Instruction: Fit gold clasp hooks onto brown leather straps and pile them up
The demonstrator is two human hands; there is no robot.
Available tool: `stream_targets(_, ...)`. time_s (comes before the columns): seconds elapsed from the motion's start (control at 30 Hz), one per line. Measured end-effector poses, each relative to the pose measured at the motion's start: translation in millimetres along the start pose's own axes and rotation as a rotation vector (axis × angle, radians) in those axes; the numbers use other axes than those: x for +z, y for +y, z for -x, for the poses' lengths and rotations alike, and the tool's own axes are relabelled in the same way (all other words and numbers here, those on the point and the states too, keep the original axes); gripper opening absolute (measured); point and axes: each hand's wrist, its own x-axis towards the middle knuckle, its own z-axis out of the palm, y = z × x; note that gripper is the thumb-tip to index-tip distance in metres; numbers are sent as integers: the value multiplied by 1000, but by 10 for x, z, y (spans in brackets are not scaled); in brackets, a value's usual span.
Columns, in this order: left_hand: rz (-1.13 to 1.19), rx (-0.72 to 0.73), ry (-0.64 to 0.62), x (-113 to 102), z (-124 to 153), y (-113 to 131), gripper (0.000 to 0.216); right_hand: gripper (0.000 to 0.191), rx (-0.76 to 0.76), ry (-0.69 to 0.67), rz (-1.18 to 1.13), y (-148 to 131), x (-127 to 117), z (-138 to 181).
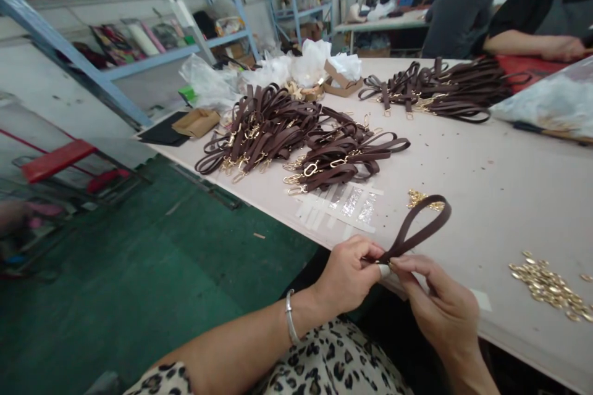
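A dark brown leather strap is folded into a loop at the near edge of the table. My left hand pinches its two ends together. My right hand meets it there, its fingers closed on the same ends. The loop stands out over the table, toward a small gold clasp. A silver bangle sits on my left wrist.
Two heaps of finished brown straps with gold clasps lie farther out, a third heap at the back. Loose gold fittings lie to the right. Tape strips, cardboard boxes and plastic bags are about. Other people work at the far side.
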Motion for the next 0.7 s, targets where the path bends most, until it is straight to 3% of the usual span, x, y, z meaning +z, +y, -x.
stream_targets(0.17,-78,147,14,-128,82,-41,15,16,-183,-60,92,-166,29,-31)
stream_targets(0.27,-116,240,7,-217,142,-34,16,15,-188,-65,128,-262,75,-10)
stream_targets(0.4,-126,361,16,-315,246,-19,21,9,74,21,67,-338,176,75)
stream_targets(0.53,-88,408,32,-349,369,-40,23,35,401,122,-235,-418,283,143)
stream_targets(0.7,-129,481,31,-284,440,-137,29,53,551,151,-325,-492,321,264)
